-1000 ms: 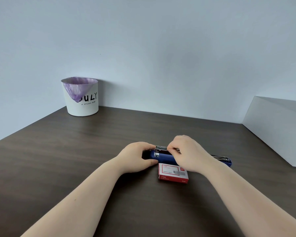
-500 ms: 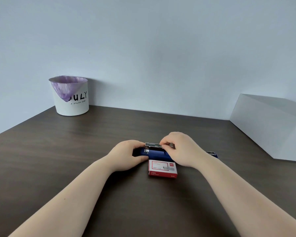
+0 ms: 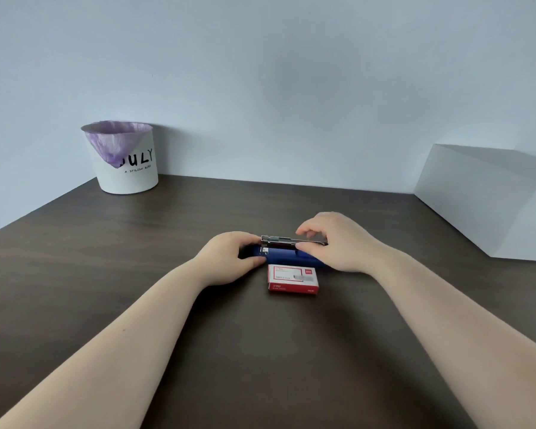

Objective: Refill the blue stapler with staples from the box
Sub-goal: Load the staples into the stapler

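Stapler (image 3: 287, 257) felt hard and heavy, I think; my left hand (image 3: 229, 258) gripped its end, my right hand (image 3: 331, 243) pinched its metal rail (image 3: 291, 241) mid-desk (image 3: 136, 274).

Both bare forearms reaching forward from the lower corners, converging toward the middle. Left hand (image 3: 229, 258) palm down, fingers curled around the left end of the stapler (image 3: 287, 257), thumb along its near side. Right hand (image 3: 338, 243) arched over the stapler's right part, wrist slightly raised, fingertips (image 3: 304, 232) bent down onto the metal top rail, thumb pressed against the near blue side. Knuckles of both hands facing up.
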{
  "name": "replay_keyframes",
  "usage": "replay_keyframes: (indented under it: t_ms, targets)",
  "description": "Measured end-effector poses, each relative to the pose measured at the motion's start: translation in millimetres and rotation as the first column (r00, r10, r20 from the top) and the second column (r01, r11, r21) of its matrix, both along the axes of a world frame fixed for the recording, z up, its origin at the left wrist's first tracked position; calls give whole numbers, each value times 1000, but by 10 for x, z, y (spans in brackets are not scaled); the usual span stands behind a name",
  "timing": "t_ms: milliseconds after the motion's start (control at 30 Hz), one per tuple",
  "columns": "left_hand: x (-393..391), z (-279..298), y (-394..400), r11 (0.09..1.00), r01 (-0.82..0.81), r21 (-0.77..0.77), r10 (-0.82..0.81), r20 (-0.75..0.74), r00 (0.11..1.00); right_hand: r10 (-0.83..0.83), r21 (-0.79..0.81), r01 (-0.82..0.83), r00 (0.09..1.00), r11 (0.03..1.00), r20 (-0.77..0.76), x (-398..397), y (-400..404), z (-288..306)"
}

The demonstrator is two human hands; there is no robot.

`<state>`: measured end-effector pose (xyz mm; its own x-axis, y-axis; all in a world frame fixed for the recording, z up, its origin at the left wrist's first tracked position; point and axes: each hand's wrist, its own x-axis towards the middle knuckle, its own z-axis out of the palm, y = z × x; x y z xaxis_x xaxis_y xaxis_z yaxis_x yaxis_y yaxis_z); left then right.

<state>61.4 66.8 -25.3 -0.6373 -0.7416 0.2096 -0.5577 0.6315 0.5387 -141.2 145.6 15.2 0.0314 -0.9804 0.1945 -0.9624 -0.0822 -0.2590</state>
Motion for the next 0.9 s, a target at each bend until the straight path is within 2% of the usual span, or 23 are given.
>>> replay_keyframes:
  t_ms: [67, 200, 333, 433, 500, 600, 700, 800, 900]
  targets:
    - [-1, 1, 1, 1000, 1, 3, -1, -1, 1000, -52, 32, 54, 997, 998, -55, -128, 65, 9]
    - [-2, 2, -10, 1000, -15, 2, 15, 14, 1000, -147, 243, 213, 953, 946, -264, -295, 146, 2]
    - [-7, -2, -7, 999, -33, 24, 32, 27, 999, -229, 292, 291, 946, 911, -228, -483, 173, -11]
    - [-18, 5, -2, 999, -37, 14, 36, 41, 998, -194, 334, 256, 958, 907, -210, -530, 184, 67]
    - [-26, 16, -1, 999, -38, 13, 37, 42, 998, -191, 294, 261, 950, 919, -246, -517, 173, 157]
    - [-22, 18, -2, 999, -38, 18, 37, 32, 999, -222, 138, 262, 942, 955, -250, -439, 155, 333]
    - [-17, 20, 10, 999, -43, 22, 43, 10, 999, -109, -38, 103, 970, 994, -217, -271, 113, 477]
    - [-9, 22, 22, 999, -39, 20, 39, -4, 999, 19, -157, -36, 994, 987, -105, -13, 41, 518]
    - [-8, 25, 31, 999, -35, 10, 35, -5, 999, 82, -142, -81, 997, 987, -4, 222, -46, 406]
